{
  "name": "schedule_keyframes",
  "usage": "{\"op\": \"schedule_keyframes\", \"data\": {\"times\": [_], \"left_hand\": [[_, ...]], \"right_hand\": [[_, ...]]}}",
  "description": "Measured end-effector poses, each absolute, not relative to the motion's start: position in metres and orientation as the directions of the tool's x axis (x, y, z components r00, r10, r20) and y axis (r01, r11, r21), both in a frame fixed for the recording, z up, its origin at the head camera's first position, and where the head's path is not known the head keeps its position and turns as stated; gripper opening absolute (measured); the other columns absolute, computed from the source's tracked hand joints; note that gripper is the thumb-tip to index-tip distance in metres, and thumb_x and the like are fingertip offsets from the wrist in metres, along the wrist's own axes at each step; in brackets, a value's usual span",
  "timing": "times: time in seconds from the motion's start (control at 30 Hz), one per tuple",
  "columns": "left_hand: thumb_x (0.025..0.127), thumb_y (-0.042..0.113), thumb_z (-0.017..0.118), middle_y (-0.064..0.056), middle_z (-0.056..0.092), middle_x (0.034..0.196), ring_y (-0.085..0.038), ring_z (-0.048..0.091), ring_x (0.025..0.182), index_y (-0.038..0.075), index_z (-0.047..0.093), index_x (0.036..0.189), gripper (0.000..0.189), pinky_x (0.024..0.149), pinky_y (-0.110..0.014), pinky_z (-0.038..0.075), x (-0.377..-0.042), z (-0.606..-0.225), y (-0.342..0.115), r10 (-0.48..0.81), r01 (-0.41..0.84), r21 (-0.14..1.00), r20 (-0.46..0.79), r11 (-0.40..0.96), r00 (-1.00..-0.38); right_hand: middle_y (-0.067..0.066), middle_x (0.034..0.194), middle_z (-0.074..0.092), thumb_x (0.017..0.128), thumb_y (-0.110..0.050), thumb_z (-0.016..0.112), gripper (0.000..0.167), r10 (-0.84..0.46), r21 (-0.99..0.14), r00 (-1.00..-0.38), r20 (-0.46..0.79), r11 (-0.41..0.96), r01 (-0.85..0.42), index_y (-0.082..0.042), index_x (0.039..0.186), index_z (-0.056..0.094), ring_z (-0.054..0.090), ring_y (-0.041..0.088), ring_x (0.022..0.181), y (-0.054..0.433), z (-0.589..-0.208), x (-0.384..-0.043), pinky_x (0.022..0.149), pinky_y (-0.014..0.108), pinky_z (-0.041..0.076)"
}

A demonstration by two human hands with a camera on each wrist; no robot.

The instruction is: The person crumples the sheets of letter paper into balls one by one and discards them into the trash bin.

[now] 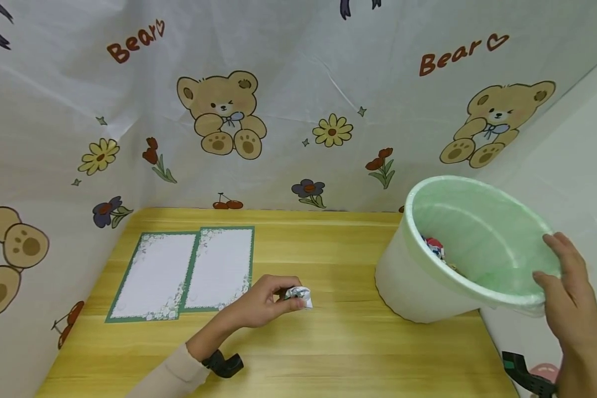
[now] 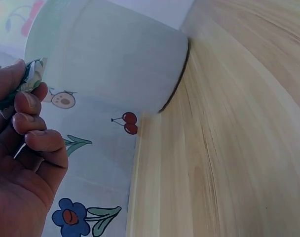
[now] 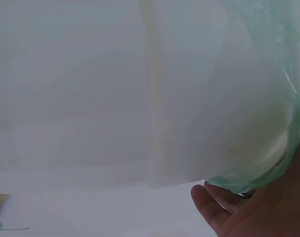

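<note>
A crumpled piece of paper (image 1: 298, 296), white with green parts, is pinched between the thumb and fingers of my left hand (image 1: 258, 304) above the table. The left wrist view shows the same crumpled paper (image 2: 34, 74) at the fingertips, overlapping the bin behind it. My right hand (image 1: 574, 301) grips the right side of the rim of a white trash bin (image 1: 403, 282), which tilts on the table. A pale green bag (image 1: 482, 221) lines the bin and folds over its rim. Inside lies red, white and blue litter (image 1: 435, 247), partly hidden by the near wall.
Two sheets of white paper (image 1: 156, 273) with green floral borders lie overlapping on the left of the wooden table (image 1: 323, 354). A cloth (image 1: 298, 61) printed with bears and flowers hangs behind the table and along its left side. A white wall (image 1: 567, 166) stands at the right.
</note>
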State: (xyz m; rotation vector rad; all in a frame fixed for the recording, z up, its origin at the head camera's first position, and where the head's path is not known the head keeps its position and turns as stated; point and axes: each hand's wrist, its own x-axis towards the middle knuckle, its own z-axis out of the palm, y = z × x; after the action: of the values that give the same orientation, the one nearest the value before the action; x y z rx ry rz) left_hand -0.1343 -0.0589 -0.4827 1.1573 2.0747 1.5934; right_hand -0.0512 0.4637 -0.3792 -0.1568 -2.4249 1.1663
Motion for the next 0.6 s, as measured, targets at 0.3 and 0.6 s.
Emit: {"op": "schedule_keyframes", "data": {"times": [0.3,0.6], "left_hand": [[0.108,0.025,0.068,0.007,0.061,0.083,-0.002,0.049,0.071,0.026,0.070,0.101,0.008,0.063,-0.019,0.041,-0.148,-0.467,-0.046,0.719,0.437,0.894,0.240,0.098,-0.653],[0.107,0.028,0.070,0.009,0.061,0.083,-0.004,0.046,0.066,0.024,0.069,0.102,0.006,0.060,-0.019,0.037,-0.173,-0.420,0.001,0.750,0.562,0.819,0.300,0.115,-0.590]], "right_hand": [[-0.001,0.181,0.017,0.103,0.006,0.038,0.070,0.294,-0.765,-0.887,0.357,0.637,-0.097,-0.018,0.168,0.037,0.015,0.009,0.161,0.464,-0.379,-0.051,0.105,-0.001,0.024],[-0.002,0.181,0.014,0.103,0.005,0.037,0.069,0.280,-0.761,-0.896,0.346,0.642,-0.093,-0.018,0.168,0.037,0.012,0.009,0.160,0.462,-0.376,-0.050,0.114,0.006,0.019]]}}
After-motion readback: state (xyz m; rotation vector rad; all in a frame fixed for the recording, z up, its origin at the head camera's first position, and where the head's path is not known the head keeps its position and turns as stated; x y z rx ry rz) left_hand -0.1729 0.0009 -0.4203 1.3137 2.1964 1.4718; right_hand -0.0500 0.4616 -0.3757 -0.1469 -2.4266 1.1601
